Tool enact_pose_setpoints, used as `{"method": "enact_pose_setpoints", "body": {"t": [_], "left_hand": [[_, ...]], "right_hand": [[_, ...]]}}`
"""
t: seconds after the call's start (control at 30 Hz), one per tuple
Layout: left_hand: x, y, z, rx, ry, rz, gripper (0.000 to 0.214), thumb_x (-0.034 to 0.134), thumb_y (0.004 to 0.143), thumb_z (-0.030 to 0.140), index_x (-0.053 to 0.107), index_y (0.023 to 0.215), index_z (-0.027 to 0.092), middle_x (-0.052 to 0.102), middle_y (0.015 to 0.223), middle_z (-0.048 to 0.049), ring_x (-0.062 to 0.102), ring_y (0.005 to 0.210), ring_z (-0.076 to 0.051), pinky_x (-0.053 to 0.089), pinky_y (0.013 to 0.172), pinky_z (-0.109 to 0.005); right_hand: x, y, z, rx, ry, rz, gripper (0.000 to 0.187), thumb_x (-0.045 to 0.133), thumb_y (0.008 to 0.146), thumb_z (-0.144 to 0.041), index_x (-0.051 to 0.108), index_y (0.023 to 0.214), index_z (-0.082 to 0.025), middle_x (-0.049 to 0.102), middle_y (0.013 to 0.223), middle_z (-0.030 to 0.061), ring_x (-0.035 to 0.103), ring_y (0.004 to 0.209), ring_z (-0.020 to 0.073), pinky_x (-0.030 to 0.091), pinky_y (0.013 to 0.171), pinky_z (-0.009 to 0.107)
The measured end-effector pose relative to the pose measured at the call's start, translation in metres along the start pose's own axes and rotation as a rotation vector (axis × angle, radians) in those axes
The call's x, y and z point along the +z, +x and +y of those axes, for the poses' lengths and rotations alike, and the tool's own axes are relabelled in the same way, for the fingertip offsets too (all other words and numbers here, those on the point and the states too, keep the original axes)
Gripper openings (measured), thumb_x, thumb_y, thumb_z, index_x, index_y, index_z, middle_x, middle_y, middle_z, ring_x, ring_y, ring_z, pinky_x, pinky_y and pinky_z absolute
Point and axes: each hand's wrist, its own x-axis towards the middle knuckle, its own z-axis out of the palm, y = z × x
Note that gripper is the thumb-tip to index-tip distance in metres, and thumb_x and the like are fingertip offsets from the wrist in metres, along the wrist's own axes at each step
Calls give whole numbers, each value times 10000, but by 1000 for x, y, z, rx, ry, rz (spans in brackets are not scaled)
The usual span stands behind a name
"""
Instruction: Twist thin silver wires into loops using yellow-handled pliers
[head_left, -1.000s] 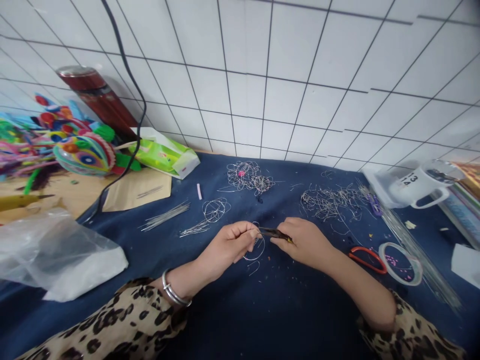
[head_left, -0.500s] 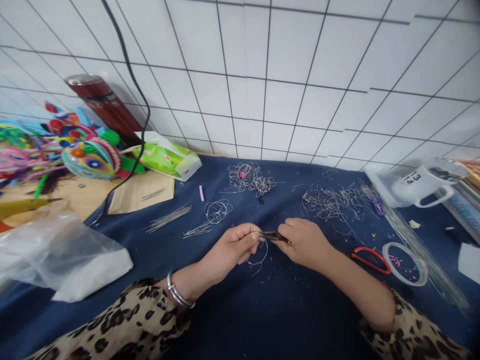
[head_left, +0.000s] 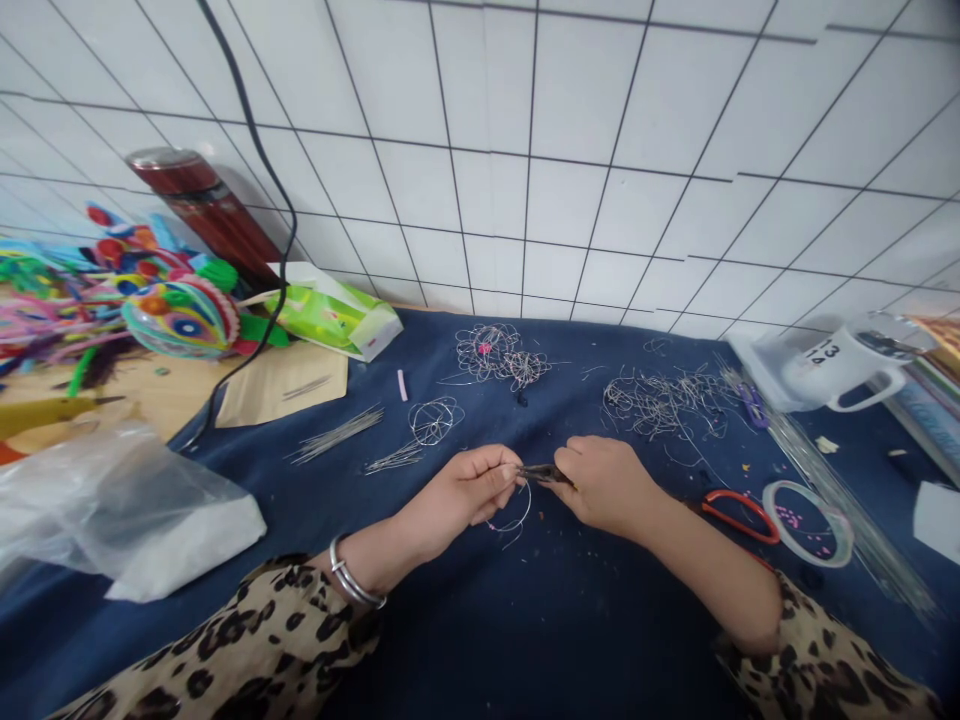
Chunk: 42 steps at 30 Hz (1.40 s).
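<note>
Between finger and thumb, my left hand [head_left: 480, 485] pinches a thin wire [head_left: 527, 510], whose curved end hangs below the fingers. A tiny pink bead seems to sit on the wire near its low end. My right hand [head_left: 607, 485] is closed round a pair of pliers [head_left: 546, 473]; the handles are mostly hidden in the palm. The plier jaws meet the wire right at my left fingertips. Behind the hands lie a coil of wire [head_left: 435, 422] and a tangle of wire with a pink bit [head_left: 495, 355].
Straight wires [head_left: 341, 435] lie at the left. On the right are another wire tangle [head_left: 667, 402], red-handled scissors [head_left: 742, 515], a round dish of pink beads [head_left: 810, 525] and a white mug [head_left: 855, 365]. A plastic bag [head_left: 172, 520] sits front left, and a black cable [head_left: 259, 150] hangs down.
My right hand and the pliers have turned slightly at the wire, and the hanging wire has shifted a little. Both hands keep their grip.
</note>
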Motion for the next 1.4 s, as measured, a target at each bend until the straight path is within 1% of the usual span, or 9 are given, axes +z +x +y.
{"method": "enact_pose_setpoints", "body": {"t": [0.33, 0.47, 0.63, 0.73, 0.87, 0.97, 1.13, 1.4], "left_hand": [[-4, 1, -3, 13, 39, -32, 226, 486, 851, 355, 542, 809, 140, 416, 551, 52, 257, 405, -30, 164, 398, -187], [-5, 1, -2, 21, 79, -43, 239, 473, 860, 362, 541, 812, 138, 416, 543, 55, 264, 397, -27, 171, 398, -189], [-4, 1, -1, 37, 126, -34, 249, 458, 871, 364, 536, 830, 132, 445, 573, 48, 294, 400, -23, 189, 401, -185], [-4, 1, -1, 69, 137, -23, 235, 453, 877, 345, 534, 843, 127, 479, 600, 41, 321, 403, -20, 225, 416, -182], [-4, 3, -2, 109, 123, -19, 212, 451, 883, 312, 534, 842, 122, 530, 660, 20, 393, 438, -26, 289, 467, -190], [-4, 4, -3, 121, 98, -31, 177, 459, 880, 291, 532, 883, 130, 558, 727, 3, 441, 469, -36, 326, 499, -205], [-4, 3, -3, 134, 103, -39, 146, 484, 868, 266, 529, 926, 140, 572, 782, -6, 475, 498, -44, 353, 522, -213], [-4, 5, -5, 148, 115, -17, 150, 509, 856, 278, 536, 899, 138, 577, 775, -5, 488, 511, -46, 381, 530, -211]], "right_hand": [[5, 0, 0, -2, -3, -10, 303, 397, 867, -426, 528, 745, -181, 555, 707, 21, 496, 639, 124, 251, 564, 268], [6, 0, 1, -8, 20, -13, 334, 378, 875, -442, 527, 735, -178, 555, 692, 19, 491, 619, 114, 248, 556, 263], [7, 1, 2, -4, 69, -47, 367, 359, 880, -467, 523, 735, -173, 564, 699, 19, 488, 616, 107, 240, 553, 253], [6, 2, 1, 13, 119, -80, 377, 357, 879, -481, 510, 724, -173, 563, 699, 12, 483, 613, 103, 236, 550, 246], [5, 3, 3, 65, 251, -145, 386, 372, 866, -504, 471, 690, -175, 548, 672, -9, 450, 575, 85, 217, 522, 228], [4, 4, 6, 92, 341, -172, 397, 383, 859, -508, 432, 653, -172, 518, 633, -22, 418, 548, 73, 201, 508, 218], [3, 4, 7, 105, 396, -174, 386, 402, 854, -493, 406, 642, -171, 494, 623, -28, 398, 538, 66, 188, 505, 215], [5, 4, 7, 92, 382, -149, 377, 401, 856, -492, 417, 655, -174, 491, 629, -29, 402, 550, 68, 197, 516, 214]]}}
